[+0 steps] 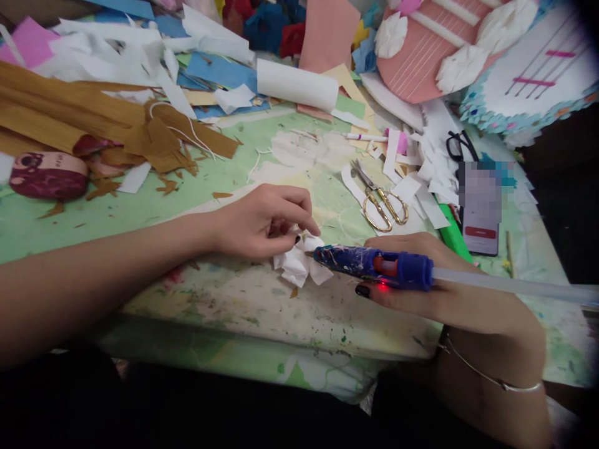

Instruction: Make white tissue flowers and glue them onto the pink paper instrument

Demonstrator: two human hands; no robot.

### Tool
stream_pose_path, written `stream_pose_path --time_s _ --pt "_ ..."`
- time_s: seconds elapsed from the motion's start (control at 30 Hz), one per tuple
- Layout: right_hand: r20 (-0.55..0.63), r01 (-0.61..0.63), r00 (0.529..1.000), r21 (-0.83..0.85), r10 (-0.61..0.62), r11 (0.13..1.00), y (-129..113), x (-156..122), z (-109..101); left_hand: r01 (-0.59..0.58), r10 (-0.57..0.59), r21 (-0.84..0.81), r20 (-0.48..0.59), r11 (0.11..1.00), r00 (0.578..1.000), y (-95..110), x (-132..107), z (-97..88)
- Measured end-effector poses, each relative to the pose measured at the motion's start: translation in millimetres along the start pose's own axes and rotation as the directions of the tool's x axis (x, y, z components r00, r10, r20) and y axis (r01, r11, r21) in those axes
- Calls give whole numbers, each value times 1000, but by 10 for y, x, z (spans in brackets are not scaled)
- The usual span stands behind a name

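A small white paper flower (296,265) lies near the table's front edge. My left hand (266,221) is closed on it from the left, thumb and fingers pinching its top. From the right, my right hand (412,293) grips a blue hot glue gun (349,260), its body hiding some of my fingers. The gun's nozzle points left and meets the flower's middle; whether it touches the paper I cannot tell. A clear glue stick (505,285) sticks out of the gun's rear, and a red light glows on its side.
Gold-handled scissors (384,202) lie beyond my right hand, beside white paper scraps and a phone (481,212). A white paper roll (297,85), brown crepe paper (93,118) and a maroon case (49,176) lie further back. Pink guitar-shaped crafts (421,56) stand at back right.
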State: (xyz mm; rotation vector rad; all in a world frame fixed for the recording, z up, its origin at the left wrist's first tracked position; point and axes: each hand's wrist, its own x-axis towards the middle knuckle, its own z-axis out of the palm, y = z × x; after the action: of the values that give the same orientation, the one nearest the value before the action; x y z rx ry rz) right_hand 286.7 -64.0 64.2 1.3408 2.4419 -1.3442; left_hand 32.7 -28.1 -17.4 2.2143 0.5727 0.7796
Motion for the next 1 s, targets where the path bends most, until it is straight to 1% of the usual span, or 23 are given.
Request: stream_pose_path --time_s 0.07,0.13,0.3,0.43,0.6,0.9,1.0 --pt "0 -10 1000 -19 10 1000 -11 -3 -1 37 -37 -64 -7 997 999 -12 -9 -22" --pt "2 -6 1000 -31 6 1000 -16 -1 -1 58 -61 -91 -29 994 998 -25 -13 -43" --pt "-12 14 1000 -27 -14 1000 7 8 7 85 -91 -69 -80 994 993 -40 -5 -72" --pt "-4 25 1000 -12 -25 1000 19 5 5 85 -91 -65 -97 994 991 -52 -2 -62" --pt "-9 22 1000 -29 -22 999 0 -11 -2 80 -84 -52 -83 995 993 -55 -5 -55" --pt "-67 22 997 -51 -25 998 18 -82 -19 66 -66 -6 -64 998 996 -57 -12 -62" --pt "-61 28 998 -44 -30 999 25 -112 -46 65 -66 -12 -66 998 996 -67 -13 -53"
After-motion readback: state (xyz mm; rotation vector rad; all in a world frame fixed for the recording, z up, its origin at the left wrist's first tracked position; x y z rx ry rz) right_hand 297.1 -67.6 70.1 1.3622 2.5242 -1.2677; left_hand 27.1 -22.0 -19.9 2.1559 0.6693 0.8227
